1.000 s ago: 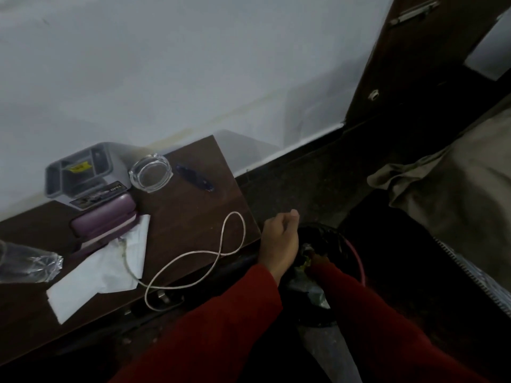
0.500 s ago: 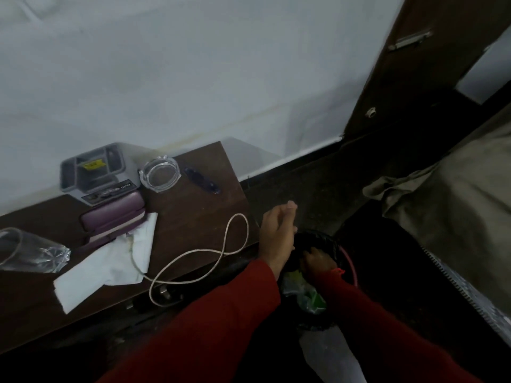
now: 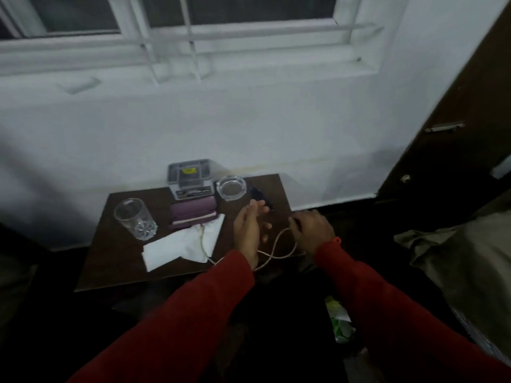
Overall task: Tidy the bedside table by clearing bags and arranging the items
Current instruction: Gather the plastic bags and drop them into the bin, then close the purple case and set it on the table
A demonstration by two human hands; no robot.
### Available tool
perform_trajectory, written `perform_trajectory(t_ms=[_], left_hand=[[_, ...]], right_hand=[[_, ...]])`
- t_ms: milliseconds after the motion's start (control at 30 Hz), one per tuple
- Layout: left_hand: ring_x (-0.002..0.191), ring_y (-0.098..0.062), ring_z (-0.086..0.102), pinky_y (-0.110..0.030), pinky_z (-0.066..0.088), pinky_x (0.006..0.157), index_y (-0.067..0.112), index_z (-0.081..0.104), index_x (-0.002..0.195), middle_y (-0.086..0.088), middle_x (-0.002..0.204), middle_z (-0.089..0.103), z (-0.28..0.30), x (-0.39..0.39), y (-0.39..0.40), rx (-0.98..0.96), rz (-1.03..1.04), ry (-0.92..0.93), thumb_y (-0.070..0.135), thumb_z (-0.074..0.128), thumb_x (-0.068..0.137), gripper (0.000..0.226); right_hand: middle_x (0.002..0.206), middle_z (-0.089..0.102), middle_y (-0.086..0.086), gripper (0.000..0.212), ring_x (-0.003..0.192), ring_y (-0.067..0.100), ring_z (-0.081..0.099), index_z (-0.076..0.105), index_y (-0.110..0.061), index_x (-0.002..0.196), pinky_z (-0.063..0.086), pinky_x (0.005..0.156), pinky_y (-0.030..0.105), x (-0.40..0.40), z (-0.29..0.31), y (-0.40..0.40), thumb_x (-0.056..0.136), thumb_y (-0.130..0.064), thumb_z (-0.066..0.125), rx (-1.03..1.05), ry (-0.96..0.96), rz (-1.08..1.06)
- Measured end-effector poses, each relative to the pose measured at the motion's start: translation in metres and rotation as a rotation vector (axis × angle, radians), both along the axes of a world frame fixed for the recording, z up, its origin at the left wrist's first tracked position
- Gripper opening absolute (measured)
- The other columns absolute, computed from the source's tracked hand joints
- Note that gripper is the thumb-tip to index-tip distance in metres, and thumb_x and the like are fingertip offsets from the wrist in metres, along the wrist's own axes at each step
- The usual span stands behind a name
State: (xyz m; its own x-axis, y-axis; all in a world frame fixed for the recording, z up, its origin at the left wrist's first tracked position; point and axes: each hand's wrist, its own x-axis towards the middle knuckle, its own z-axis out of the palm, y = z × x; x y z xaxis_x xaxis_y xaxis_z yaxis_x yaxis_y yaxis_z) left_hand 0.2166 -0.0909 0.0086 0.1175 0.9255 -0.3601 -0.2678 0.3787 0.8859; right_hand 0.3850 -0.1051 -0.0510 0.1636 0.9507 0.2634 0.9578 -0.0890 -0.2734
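Observation:
The dark wooden bedside table (image 3: 116,261) stands against the white wall. On it are a clear glass tumbler (image 3: 135,219), a purple case (image 3: 192,214), a grey box (image 3: 190,175), a glass ashtray (image 3: 231,187), a small dark object (image 3: 260,196), a crumpled white tissue (image 3: 179,247) and a looped white cable (image 3: 279,246). My left hand (image 3: 249,230) hovers over the table's right part, fingers apart, holding nothing. My right hand (image 3: 312,230) is at the table's right edge, fingers curled down at the cable's loop; whether it grips the cable is unclear.
A green and white bag (image 3: 341,323) lies in the dark bin low down between my sleeves. A bed with an olive blanket (image 3: 456,261) is at the right. A dark brown door (image 3: 456,111) stands behind it, and a barred window (image 3: 193,29) is above the table.
Both hands have come up from the bin to the table's right side. My right hand has left the bag in the bin. The view has swung up and towards the table.

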Motion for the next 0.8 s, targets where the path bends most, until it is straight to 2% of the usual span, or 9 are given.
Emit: perform_trajectory(t_ms=[167, 300, 400, 533, 633, 700, 767, 800], left_hand=[[0.056, -0.010, 0.056, -0.022, 0.031, 0.044, 0.020, 0.067, 0.108, -0.002, 0.111, 0.071, 0.012, -0.059, 0.017, 0.051, 0.048, 0.032, 0.039, 0.046, 0.104, 0.029], [0.078, -0.019, 0.063, -0.027, 0.036, 0.056, 0.016, 0.069, 0.116, -0.004, 0.114, 0.075, 0.005, -0.117, 0.035, 0.039, 0.122, 0.051, 0.042, 0.047, 0.103, 0.037], [0.074, -0.014, 0.059, -0.030, 0.039, 0.065, 0.023, 0.066, 0.116, 0.006, 0.102, 0.073, -0.005, -0.156, 0.046, -0.039, 0.204, 0.068, 0.044, 0.045, 0.103, 0.032], [0.074, -0.013, 0.056, -0.031, 0.036, 0.066, 0.028, 0.065, 0.105, 0.010, 0.094, 0.070, -0.025, -0.194, 0.058, -0.211, 0.242, 0.040, 0.043, 0.045, 0.102, 0.025], [0.076, -0.014, 0.058, -0.028, 0.034, 0.061, 0.028, 0.066, 0.100, 0.009, 0.097, 0.069, -0.044, -0.203, 0.070, -0.310, 0.218, -0.034, 0.048, 0.043, 0.102, 0.030], [0.079, -0.015, 0.061, -0.029, 0.035, 0.063, 0.029, 0.065, 0.105, 0.011, 0.097, 0.070, -0.050, -0.199, 0.084, -0.337, 0.174, -0.036, 0.049, 0.044, 0.101, 0.029], [0.080, -0.014, 0.063, -0.030, 0.036, 0.065, 0.029, 0.065, 0.110, 0.011, 0.100, 0.070, -0.056, -0.194, 0.095, -0.319, 0.130, -0.001, 0.048, 0.044, 0.101, 0.029], [0.080, -0.014, 0.064, -0.030, 0.037, 0.065, 0.029, 0.065, 0.110, 0.011, 0.100, 0.070, -0.060, -0.192, 0.100, -0.306, 0.124, 0.009, 0.047, 0.044, 0.101, 0.029]], right_hand=[[0.084, 0.072, 0.007, 0.035, 0.080, 0.035, 0.065, 0.070, -0.019, 0.086, 0.054, 0.072, 0.042, -0.073, 0.038, 0.034, 0.088, -0.041, 0.042, 0.083, 0.100, 0.150], [0.085, 0.073, 0.007, 0.028, 0.083, 0.033, 0.065, 0.070, -0.019, 0.085, 0.053, 0.069, 0.038, -0.122, 0.041, 0.053, 0.090, -0.037, 0.049, 0.052, 0.182, 0.133], [0.085, 0.073, 0.005, 0.029, 0.083, 0.032, 0.066, 0.069, -0.019, 0.086, 0.053, 0.069, 0.040, -0.141, 0.027, 0.065, 0.089, -0.038, 0.048, 0.022, 0.263, 0.135], [0.086, 0.073, 0.005, 0.023, 0.084, 0.033, 0.066, 0.069, -0.019, 0.088, 0.053, 0.070, 0.042, -0.156, 0.005, 0.070, 0.091, -0.033, 0.051, 0.001, 0.283, 0.134], [0.087, 0.073, 0.008, 0.017, 0.088, 0.035, 0.067, 0.070, -0.021, 0.094, 0.051, 0.068, 0.039, -0.162, -0.012, 0.081, 0.094, -0.031, 0.056, 0.015, 0.285, 0.078], [0.087, 0.074, 0.006, 0.016, 0.088, 0.034, 0.069, 0.069, -0.025, 0.099, 0.052, 0.067, 0.039, -0.167, -0.016, 0.096, 0.094, -0.033, 0.056, 0.054, 0.298, 0.043], [0.097, 0.074, 0.000, 0.022, 0.094, 0.030, 0.069, 0.063, -0.033, 0.113, 0.055, 0.071, 0.039, -0.171, -0.023, 0.108, 0.094, -0.038, 0.054, 0.023, 0.288, 0.075], [0.103, 0.074, -0.003, 0.029, 0.098, 0.028, 0.068, 0.057, -0.039, 0.122, 0.056, 0.075, 0.040, -0.174, -0.027, 0.113, 0.093, -0.041, 0.052, -0.060, 0.274, 0.108]])
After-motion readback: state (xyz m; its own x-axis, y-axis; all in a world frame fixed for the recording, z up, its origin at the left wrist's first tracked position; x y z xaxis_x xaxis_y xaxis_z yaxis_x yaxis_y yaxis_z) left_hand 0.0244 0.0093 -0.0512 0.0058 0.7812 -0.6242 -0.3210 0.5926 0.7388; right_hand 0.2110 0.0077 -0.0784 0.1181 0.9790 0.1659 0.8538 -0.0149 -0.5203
